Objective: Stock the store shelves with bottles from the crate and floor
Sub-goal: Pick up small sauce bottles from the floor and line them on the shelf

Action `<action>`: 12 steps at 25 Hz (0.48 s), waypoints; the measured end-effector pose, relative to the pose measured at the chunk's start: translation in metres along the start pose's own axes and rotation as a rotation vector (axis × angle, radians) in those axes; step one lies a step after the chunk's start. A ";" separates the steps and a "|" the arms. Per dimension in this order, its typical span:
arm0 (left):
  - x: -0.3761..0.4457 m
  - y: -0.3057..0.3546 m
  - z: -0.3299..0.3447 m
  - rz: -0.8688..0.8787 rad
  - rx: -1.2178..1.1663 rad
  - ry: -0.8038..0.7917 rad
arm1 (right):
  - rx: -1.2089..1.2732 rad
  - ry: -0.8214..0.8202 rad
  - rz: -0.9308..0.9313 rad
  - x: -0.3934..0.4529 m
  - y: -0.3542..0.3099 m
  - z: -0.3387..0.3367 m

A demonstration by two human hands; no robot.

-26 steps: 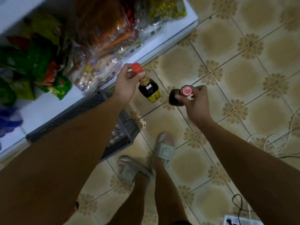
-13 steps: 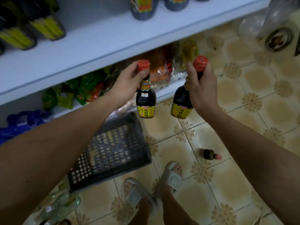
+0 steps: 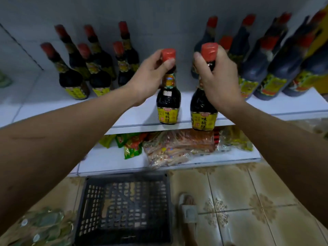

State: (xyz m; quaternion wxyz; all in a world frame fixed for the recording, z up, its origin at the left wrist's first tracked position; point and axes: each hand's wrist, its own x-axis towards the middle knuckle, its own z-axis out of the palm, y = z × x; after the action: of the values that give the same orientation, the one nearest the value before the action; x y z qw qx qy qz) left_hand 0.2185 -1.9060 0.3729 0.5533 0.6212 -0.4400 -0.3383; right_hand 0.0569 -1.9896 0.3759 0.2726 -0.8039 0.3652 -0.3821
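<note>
Both hands pinch bottle necks just under the red caps: left hand [image 3: 150, 75] on the left bottle [image 3: 168, 102], right hand [image 3: 219, 77] on the right bottle [image 3: 204, 107]. A second ago they hung low over the floor; now both are raised to the shelf [image 3: 133, 119] edge, above the crate [image 3: 124, 208]. Setting them down comes next.
</note>
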 end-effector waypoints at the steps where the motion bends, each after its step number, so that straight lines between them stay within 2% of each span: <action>1: 0.010 -0.005 -0.005 0.001 0.009 0.051 | -0.011 -0.021 -0.020 0.012 -0.001 0.008; 5: 0.045 -0.026 -0.022 -0.011 0.017 0.247 | -0.091 -0.051 -0.067 0.062 0.006 0.041; 12: 0.067 -0.054 -0.026 0.065 0.022 0.338 | -0.112 -0.193 0.005 0.127 0.026 0.106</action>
State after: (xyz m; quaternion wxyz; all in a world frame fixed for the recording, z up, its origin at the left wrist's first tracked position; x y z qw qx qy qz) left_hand 0.2771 -1.9579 0.3279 0.6233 0.6607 -0.3640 -0.2060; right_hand 0.1899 -2.0890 0.3507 0.2625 -0.8500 0.3601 -0.2810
